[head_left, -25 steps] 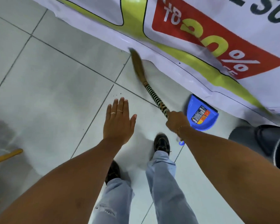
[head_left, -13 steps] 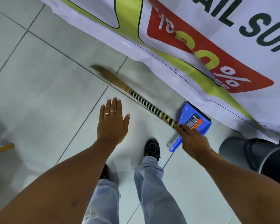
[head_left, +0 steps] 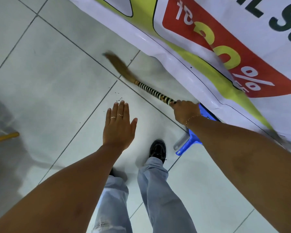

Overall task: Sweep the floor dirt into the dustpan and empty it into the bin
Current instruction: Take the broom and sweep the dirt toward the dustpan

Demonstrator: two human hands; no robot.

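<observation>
1. Right hand [head_left: 185, 111] gripping broom [head_left: 151, 90] at banded handle end, fingers curled tight round it; long axis running up-left from the fist, bristles blurring over a tile joint.
2. Dirt specks [head_left: 118, 98] lying on tile left of the handle, just beyond left fingertips, nearer left hand [head_left: 120, 126] than right.
3. Left hand hovering flat, fingers extended and close together, thumb splayed, holding nothing.
4. Blue dustpan [head_left: 188, 142] sitting on floor under right wrist, right of the specks, against banner [head_left: 208, 47] edge; contents hidden, possibly nothing in it yet.
5. Bin not showing.
</observation>
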